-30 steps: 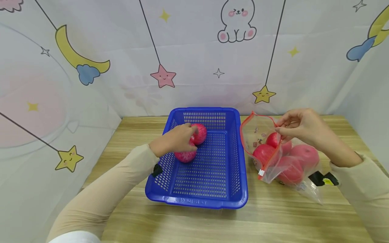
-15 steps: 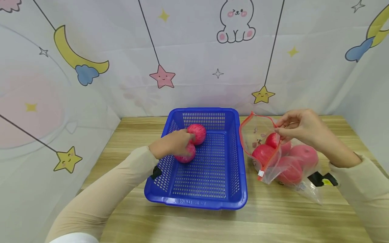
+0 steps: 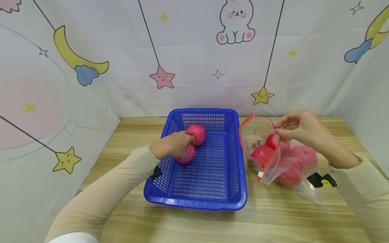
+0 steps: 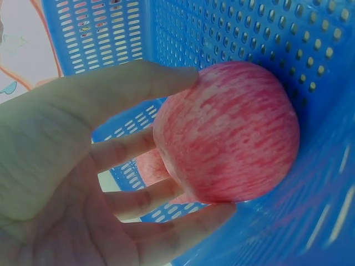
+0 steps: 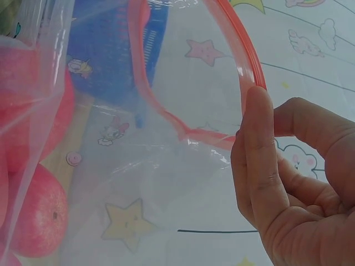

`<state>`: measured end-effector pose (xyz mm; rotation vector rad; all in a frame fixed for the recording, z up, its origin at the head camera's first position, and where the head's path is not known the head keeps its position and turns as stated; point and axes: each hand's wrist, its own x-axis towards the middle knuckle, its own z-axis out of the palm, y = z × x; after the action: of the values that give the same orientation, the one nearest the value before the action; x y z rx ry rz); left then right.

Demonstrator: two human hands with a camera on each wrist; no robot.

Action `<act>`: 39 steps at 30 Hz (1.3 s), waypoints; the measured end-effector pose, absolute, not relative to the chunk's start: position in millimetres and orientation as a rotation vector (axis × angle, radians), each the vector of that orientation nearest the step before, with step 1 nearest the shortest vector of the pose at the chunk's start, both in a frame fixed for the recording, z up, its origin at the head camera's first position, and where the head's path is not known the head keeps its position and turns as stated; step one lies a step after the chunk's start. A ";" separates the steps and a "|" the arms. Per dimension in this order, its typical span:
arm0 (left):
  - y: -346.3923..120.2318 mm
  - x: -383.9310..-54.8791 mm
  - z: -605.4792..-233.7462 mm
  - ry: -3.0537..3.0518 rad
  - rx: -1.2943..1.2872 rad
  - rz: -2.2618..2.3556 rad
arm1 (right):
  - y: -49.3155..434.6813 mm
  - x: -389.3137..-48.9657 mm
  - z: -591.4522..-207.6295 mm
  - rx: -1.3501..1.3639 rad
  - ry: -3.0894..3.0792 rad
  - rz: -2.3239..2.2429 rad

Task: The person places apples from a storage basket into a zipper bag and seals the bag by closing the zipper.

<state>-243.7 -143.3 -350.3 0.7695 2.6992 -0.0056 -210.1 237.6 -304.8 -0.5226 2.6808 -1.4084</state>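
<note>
My left hand (image 3: 173,145) reaches into a blue basket (image 3: 240,189) and grips a red striped apple (image 3: 186,156) near its left wall. Thumb and fingers curl round that apple in the left wrist view, where a second one shows partly behind it. The second apple (image 3: 198,134) sits just farther back in the basket. At the right, my right hand (image 3: 301,126) pinches the red zip edge of a clear zip bag (image 3: 260,123), keeping its mouth spread. Several apples (image 3: 288,171) fill the bag, and a white slider sits at the near end of the zip.
Basket and bag stand side by side on a wood-grain table (image 3: 212,226). A printed white cloth (image 3: 194,50) with stars and moons hangs close behind the table. Similar pale cloth rises along both sides.
My left hand has come down from above the two apples, and its fingers now close round the nearer one. My right hand keeps its pinch on the bag's edge, hardly moved.
</note>
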 end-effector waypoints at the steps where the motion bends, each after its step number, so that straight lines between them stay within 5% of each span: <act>1: -143.3 -243.8 -350.7 2.693 0.764 -0.009 | 237.4 -209.7 -304.8 -0.519 2.685 -1.405; 39: -139.7 -238.1 -342.0 2.593 0.829 -0.053 | 237.4 -209.3 -304.1 -0.518 2.684 -1.398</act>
<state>-238.1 -139.7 -342.0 0.8295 2.5934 -0.0531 -209.3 237.4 -304.1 -0.5182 2.6842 -1.3983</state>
